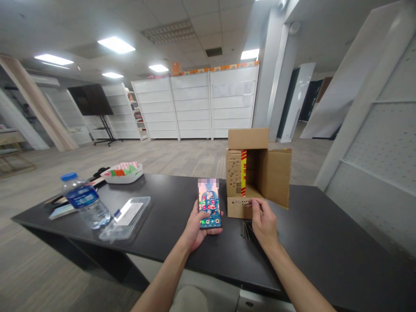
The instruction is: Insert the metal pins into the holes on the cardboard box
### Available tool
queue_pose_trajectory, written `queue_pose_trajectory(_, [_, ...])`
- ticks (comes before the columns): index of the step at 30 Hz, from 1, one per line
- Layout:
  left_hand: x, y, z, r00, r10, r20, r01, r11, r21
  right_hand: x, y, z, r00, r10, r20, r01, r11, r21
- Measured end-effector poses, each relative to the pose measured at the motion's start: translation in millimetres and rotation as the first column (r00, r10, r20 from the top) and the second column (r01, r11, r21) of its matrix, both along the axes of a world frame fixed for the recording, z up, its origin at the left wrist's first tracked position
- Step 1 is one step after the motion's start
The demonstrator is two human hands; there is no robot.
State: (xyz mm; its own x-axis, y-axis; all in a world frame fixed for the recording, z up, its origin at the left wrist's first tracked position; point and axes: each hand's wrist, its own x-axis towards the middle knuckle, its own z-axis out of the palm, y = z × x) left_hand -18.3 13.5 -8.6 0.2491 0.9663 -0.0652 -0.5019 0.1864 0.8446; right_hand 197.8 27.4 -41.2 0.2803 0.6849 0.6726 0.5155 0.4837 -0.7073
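Observation:
My left hand (195, 229) is wrapped round a smartphone (209, 212), its lit screen full of app icons and the thumb resting over it. At the front of an open cardboard box (234, 173), my right hand (264, 219) pinches a thin screw (247, 203), mostly hidden by the fingers. Its tip points left at the box's lower front flap (236, 209), which has a row of small holes. More holes dot the box's left flap. Several long metal screws (245, 230) lie on the dark table just below the flap.
On the left of the dark table (162, 225) are a water bottle (86, 201), a clear plastic case (130, 219) and a white basket (125, 173) of colourful packets. The box's right flap (277, 177) sticks out sideways. White cabinets (191, 106) stand across the room.

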Motion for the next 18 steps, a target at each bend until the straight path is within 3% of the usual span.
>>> queue_pose_trajectory(4, [-0.3,0.6,2.1,1.0,-0.006,0.025,0.007,0.999,-0.034,-1.4,-1.1,-0.5,1.0,-0.012,-0.003,0.012,1.0,-0.012])
queue_pose_trajectory(9, [1.0,-1.2,1.8,0.999,0.005,-0.053,-0.002,0.999,0.04,-1.6,-0.7,-3.3,1.0,-0.006,0.015,0.006,1.0,-0.012])
queue_pose_trajectory(18, [-4.3,3.0,0.5,0.989,-0.057,0.135,0.065,0.996,-0.057,-1.7,0.4,-3.4,1.0,-0.004,0.001,0.004,1.0,-0.023])
